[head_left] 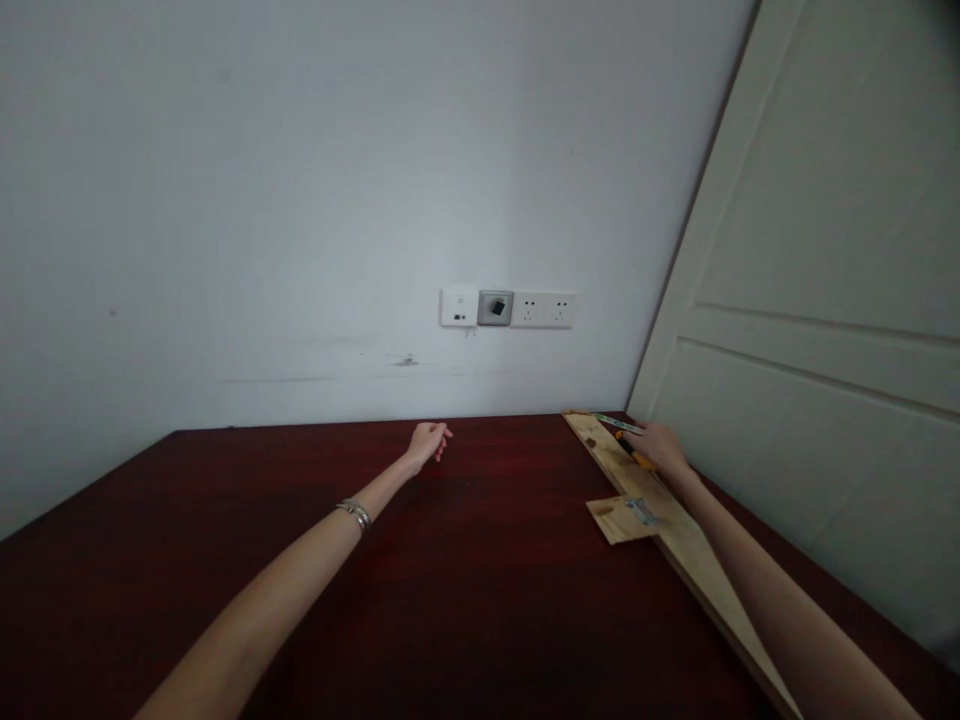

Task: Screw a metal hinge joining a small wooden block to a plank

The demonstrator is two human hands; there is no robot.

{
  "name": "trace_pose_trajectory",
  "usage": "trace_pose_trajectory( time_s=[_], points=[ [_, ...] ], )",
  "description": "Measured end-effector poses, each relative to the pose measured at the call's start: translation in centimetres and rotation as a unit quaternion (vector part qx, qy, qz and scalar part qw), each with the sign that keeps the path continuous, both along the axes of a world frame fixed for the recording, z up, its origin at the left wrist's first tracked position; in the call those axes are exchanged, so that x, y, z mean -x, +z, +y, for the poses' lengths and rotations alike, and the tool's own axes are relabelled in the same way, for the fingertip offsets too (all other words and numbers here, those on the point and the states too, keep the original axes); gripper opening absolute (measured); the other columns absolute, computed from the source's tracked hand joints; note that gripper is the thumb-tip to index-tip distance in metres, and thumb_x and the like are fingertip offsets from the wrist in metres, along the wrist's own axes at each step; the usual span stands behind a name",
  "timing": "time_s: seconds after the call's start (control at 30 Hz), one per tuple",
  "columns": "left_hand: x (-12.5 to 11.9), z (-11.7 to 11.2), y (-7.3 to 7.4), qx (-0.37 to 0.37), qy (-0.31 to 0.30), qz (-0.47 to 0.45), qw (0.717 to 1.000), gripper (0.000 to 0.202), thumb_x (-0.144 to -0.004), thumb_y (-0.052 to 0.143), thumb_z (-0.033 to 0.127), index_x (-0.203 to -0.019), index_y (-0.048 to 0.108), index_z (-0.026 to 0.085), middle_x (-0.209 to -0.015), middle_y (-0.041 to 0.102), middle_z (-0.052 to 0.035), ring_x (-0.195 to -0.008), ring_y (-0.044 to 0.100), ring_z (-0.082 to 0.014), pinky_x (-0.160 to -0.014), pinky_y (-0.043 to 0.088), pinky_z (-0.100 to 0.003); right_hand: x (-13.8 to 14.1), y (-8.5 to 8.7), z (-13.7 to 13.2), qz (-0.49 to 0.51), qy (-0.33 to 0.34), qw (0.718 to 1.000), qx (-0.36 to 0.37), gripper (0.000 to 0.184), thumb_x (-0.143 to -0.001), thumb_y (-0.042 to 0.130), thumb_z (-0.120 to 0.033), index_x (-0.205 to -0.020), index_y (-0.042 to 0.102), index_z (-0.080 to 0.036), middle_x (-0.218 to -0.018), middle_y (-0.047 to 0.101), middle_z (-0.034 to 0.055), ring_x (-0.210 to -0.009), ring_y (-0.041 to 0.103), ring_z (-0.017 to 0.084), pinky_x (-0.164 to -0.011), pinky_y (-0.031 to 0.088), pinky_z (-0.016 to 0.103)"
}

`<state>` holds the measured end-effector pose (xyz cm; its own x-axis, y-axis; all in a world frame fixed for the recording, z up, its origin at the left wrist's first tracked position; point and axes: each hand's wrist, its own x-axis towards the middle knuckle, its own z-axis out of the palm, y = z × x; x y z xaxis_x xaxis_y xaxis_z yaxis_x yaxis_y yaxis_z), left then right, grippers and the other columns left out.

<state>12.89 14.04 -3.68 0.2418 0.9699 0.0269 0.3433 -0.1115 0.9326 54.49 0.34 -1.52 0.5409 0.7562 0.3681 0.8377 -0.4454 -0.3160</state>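
Observation:
My left hand (428, 441) rests far out on the dark red table (465, 560), fingers curled loosely, nothing visible in it. A silver bracelet (355, 514) circles that wrist. My right hand (658, 446) lies on a long pale wooden plank (679, 535) at the table's right side, fingers closed over an orange-and-black tool (634, 455). A green and silver strip (615, 423), possibly a ruler, pokes out beyond the fingers. A small wooden piece with a blue-marked label (626, 518) lies against the plank's left edge.
A white wall stands behind the table, with a row of sockets and a grey switch (507, 308). A white panelled door (817, 330) leans in at the right, close to the plank.

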Motion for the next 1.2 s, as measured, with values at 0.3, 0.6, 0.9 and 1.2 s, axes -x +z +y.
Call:
trace_pose_trajectory(
  time_s=[0.3, 0.6, 0.9, 1.2],
  points=[
    [3.5, 0.4, -1.2, -0.127, 0.052, 0.099, 0.986, 0.023, -0.086, 0.042, 0.02, -0.079, 0.063, 0.011, -0.066, 0.058, -0.002, -0.064, 0.057, -0.0115, -0.065, 0.048, -0.023, 16.4, -0.7, 5.7, -0.007, 0.199, 0.98, 0.023, 0.044, -0.081, 0.05, -0.031, -0.118, 0.059, -0.01, -0.109, 0.064, 0.016, -0.105, 0.057, 0.025, -0.091, 0.038, 0.03],
    [4.0, -0.8, -4.1, -0.261, -0.036, 0.226, 0.938, 0.023, -0.087, 0.05, 0.024, -0.104, 0.059, 0.012, -0.108, 0.057, -0.0113, -0.106, 0.049, -0.0214, -0.097, 0.037, -0.034, 30.7, -4.0, 7.5, 0.0, 0.253, 0.966, 0.056, 0.048, -0.085, 0.046, -0.037, -0.127, 0.052, -0.013, -0.124, 0.05, 0.0197, -0.11, 0.05, 0.032, -0.087, 0.039, 0.038],
    [4.3, -0.9, -5.3, -0.293, -0.071, 0.315, 0.9, 0.026, -0.09, 0.038, 0.015, -0.111, 0.053, 0.011, -0.114, 0.051, -0.0128, -0.109, 0.044, -0.0225, -0.098, 0.035, -0.036, 33.8, -5.8, 7.8, -0.021, 0.281, 0.958, 0.058, 0.04, -0.09, 0.036, -0.025, -0.122, 0.054, -0.009, -0.123, 0.053, 0.02, -0.115, 0.048, 0.029, -0.096, 0.034, 0.037],
    [4.1, -2.4, -4.2, -0.318, -0.08, 0.363, 0.872, 0.027, -0.089, 0.036, 0.014, -0.109, 0.053, 0.01, -0.111, 0.05, -0.0145, -0.105, 0.043, -0.0241, -0.095, 0.037, -0.038, 33.3, -6.3, 7.2, -0.026, 0.29, 0.956, 0.043, 0.041, -0.091, 0.034, -0.026, -0.121, 0.056, -0.009, -0.131, 0.05, 0.0177, -0.124, 0.042, 0.025, -0.103, 0.027, 0.035]
  ],
)
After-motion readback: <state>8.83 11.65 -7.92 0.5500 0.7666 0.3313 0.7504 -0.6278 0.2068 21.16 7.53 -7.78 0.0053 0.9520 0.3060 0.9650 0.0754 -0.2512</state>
